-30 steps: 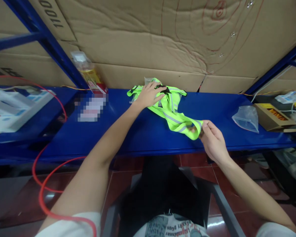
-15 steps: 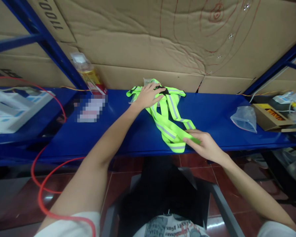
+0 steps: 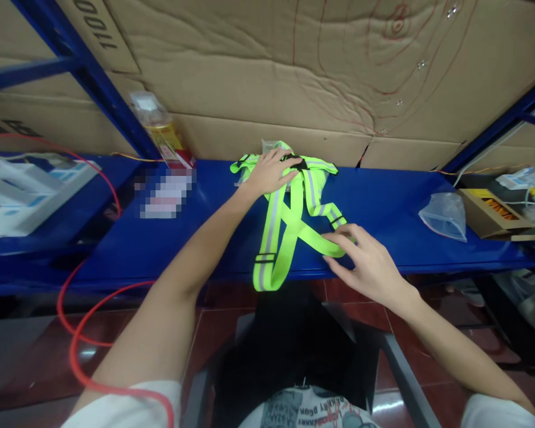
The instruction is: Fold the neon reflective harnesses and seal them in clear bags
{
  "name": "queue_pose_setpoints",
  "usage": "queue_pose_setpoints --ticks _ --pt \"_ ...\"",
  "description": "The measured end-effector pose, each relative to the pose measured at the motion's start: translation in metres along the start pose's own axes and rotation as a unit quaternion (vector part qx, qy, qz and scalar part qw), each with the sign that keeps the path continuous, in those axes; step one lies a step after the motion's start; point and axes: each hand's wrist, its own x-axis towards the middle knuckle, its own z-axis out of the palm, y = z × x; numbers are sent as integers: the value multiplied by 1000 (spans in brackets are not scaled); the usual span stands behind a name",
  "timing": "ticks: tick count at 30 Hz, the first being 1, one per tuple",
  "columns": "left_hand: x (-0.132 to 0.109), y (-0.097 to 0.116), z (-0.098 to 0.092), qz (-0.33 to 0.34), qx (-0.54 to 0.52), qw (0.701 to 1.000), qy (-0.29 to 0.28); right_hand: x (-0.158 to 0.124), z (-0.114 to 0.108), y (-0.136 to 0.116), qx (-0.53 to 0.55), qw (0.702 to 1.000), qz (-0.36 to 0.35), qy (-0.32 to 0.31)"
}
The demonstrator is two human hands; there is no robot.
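A neon-yellow reflective vest of straps [image 3: 296,223] with grey stripes and black buckles lies on the blue shelf [image 3: 214,238]. My left hand [image 3: 271,170] rests flat on its bunched far end, fingers spread, beside a black piece. Some clear plastic [image 3: 267,144] shows behind and beneath that end. One strap loop hangs slightly over the shelf's front edge. At the right loop, my right hand [image 3: 365,258] has its fingers curved and apart, the tips at the strap; whether they touch it is hard to tell.
A bottle with yellow liquid [image 3: 163,131] and a pixelated paper [image 3: 164,196] are at left. A red hose [image 3: 74,351] loops over my left arm. To the right lie a clear zip bag [image 3: 446,215] and an open cardboard box [image 3: 494,214]. Cardboard [image 3: 249,89] walls the back.
My right hand has let go of the strap loop and its fingers have spread. The straps have separated, one loop dropping to the left. My left hand stays in place.
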Motion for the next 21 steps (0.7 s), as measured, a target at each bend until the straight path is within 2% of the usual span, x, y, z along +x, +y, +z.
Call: queue_pose_setpoints --ticks 4,9,12,14,16,17,19,21 --pt "0 0 0 -3 4 1000 3 11 13 -27 32 989 -146 -6" --pt "0 0 -1 1 9 1000 -4 23 48 -62 71 972 -220 -38" --pt "-1 1 -3 -1 17 1000 -8 24 44 -61 170 957 -236 7" --pt "-2 2 -3 -1 16 1000 -7 23 32 -43 193 964 -160 89" --pt "-1 3 -3 -1 8 1000 -6 23 21 -11 156 975 14 159" --pt "-1 3 -3 0 3 1000 -4 23 18 8 132 970 117 168" --pt "-1 3 -3 -1 -3 1000 -1 25 18 44 98 958 251 103" --pt "-1 3 -3 -2 -4 1000 -1 26 24 70 136 946 294 -17"
